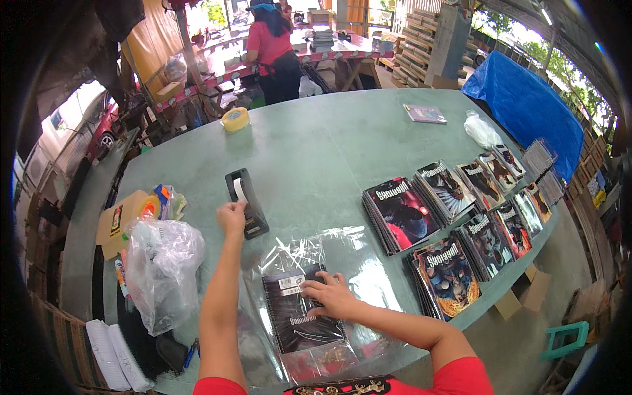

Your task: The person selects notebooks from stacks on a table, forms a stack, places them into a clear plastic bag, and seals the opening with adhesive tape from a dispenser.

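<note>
A dark spiral notebook (280,322) lies in front of me on clear plastic sheets (368,289), with a white barcode label on its cover. My right hand (331,296) rests on the notebook, fingers spread. Farther off and to the left, a black tape dispenser (255,224) with a pale roll stands on the table. Beside the dispenser's left edge, my left hand (232,216) has its fingers curled together; whatever they pinch, if anything, is too small to make out. Crumpled clear strips (296,253) show at the plastic's far end.
Stacks of spiral notebooks (403,214) fill the right of the green table (316,151). On the left sit a plastic bag (164,263) and a cardboard box (118,220). A yellow tape roll (235,120) stands at the far edge; a person (273,52) works beyond.
</note>
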{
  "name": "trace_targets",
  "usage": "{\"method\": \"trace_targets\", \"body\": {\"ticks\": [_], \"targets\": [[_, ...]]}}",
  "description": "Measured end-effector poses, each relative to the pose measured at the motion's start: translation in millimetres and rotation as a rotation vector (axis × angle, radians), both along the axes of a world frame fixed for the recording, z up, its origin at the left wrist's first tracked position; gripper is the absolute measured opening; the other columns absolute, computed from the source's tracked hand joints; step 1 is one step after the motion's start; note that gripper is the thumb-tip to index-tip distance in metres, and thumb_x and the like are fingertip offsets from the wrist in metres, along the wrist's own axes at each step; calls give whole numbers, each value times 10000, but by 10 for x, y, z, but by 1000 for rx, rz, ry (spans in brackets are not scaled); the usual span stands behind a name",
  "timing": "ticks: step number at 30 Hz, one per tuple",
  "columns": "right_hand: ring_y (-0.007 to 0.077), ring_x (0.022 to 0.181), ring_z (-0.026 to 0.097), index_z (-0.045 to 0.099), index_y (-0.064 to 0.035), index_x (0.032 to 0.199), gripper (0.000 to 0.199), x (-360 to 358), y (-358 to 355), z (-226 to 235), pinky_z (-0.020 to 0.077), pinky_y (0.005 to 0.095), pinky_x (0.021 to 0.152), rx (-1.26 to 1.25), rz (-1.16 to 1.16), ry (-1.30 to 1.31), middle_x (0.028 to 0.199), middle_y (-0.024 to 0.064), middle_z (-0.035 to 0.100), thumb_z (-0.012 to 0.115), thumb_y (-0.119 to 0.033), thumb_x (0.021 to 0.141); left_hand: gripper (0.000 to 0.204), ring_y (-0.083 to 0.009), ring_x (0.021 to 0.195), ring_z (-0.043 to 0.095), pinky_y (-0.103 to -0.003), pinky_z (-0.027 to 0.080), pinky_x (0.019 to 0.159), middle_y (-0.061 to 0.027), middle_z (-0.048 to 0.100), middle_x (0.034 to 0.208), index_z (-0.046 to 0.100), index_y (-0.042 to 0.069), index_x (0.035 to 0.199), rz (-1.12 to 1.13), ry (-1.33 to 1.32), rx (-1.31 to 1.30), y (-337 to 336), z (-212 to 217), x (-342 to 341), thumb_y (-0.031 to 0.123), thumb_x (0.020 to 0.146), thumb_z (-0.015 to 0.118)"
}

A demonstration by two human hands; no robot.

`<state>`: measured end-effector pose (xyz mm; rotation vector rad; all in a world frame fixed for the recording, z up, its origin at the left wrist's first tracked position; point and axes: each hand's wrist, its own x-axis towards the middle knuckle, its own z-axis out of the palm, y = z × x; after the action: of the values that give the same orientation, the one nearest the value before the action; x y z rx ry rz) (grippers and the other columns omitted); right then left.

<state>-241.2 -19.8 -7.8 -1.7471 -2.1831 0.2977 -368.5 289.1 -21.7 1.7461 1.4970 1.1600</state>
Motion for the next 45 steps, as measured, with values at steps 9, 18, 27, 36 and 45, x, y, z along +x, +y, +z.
{"method": "trace_targets", "body": {"ticks": [9, 18, 27, 36, 45], "targets": [[381, 1339, 56, 188, -232, 1394, 975, -98, 204, 22, 73, 652, 1001, -317, -43, 138, 1454, -21, 191, 699, -527, 618, 177, -289, 581, 572, -368, 466, 556, -169, 620, 714, 577, -7, 701, -144, 906, 144, -143, -534, -1042, 157, 767, 576], [355, 1345, 57, 57, -197, 1419, 1131, 49, 112, -88, 74, 636, 1008, -307, -107, 250, 1394, -48, 331, 738, -512, 572, 327, -302, 682, 608, -388, 468, 651, -140, 629, 726, 637, 22, 780, -1201, 682, -343, -1893, 372, -175, 341, 808, 572], [393, 1313, 155, 143, 43, 1363, 1105, 233, -75, -289, 141, 509, 1051, 8, -485, 581, 1381, 277, 225, 755, -465, 597, 649, -325, 838, 580, -393, 453, 714, -187, 592, 871, 546, -5, 1012, -445, 447, -360, -1986, 209, -662, 468, 609, 730], [254, 1133, 433, 195, -14, 1352, 860, -181, -363, 18, 320, 362, 971, 56, -371, 1294, 1229, 166, 428, 697, -363, 746, 693, -220, 989, 511, -327, 442, 814, -157, 481, 1089, 374, -6, 1145, -213, -471, -219, -2739, 249, -661, 379, 700, 740], [205, 1151, 442, 385, -63, 1296, 991, 443, -662, 664, 349, 322, 963, -309, 214, 1049, 1238, 78, 468, 836, -439, 499, 1118, -238, 1122, 454, -352, 363, 959, -111, 496, 1170, 285, 101, 1353, -826, -196, -283, -2748, 958, -1081, 320, 427, 871]]}}
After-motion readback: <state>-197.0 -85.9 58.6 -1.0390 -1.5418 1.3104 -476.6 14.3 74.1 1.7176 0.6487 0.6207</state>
